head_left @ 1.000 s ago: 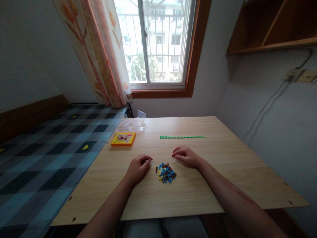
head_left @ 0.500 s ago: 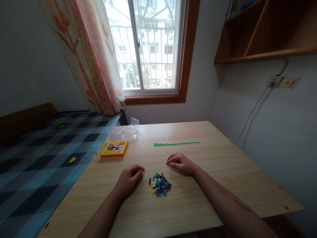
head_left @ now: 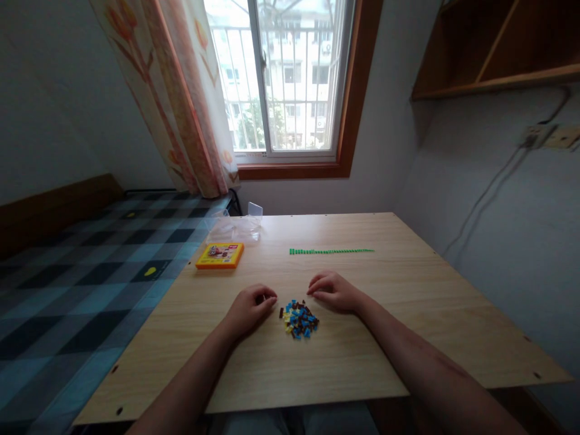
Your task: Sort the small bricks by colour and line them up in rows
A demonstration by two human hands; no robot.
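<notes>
A small heap of blue, brown and pale yellow toy building bricks (head_left: 299, 320) lies on the wooden table between my two hands. Just left of the heap rests my left hand (head_left: 252, 307), its thumb and index fingertip brought together. Anything pinched there is too small to make out. My right hand (head_left: 334, 291) is at the heap's upper right edge, fingers loosely bent and a little apart, with nothing visible in them. Beyond it, a long row of small green bricks (head_left: 331, 251) runs across the table, larger pieces at its left end.
An orange-yellow box (head_left: 220, 256) with a picture on its lid lies at the table's left. Behind it stand clear plastic containers (head_left: 235, 229). The wooden tabletop (head_left: 435, 320) borders a bed with a checked cover (head_left: 113, 260). A wooden shelf (head_left: 493, 81) hangs at the right.
The camera view has shifted, so the table things appear higher and further right. My right hand has come closer to the heap. My left hand keeps its pinch beside it.
</notes>
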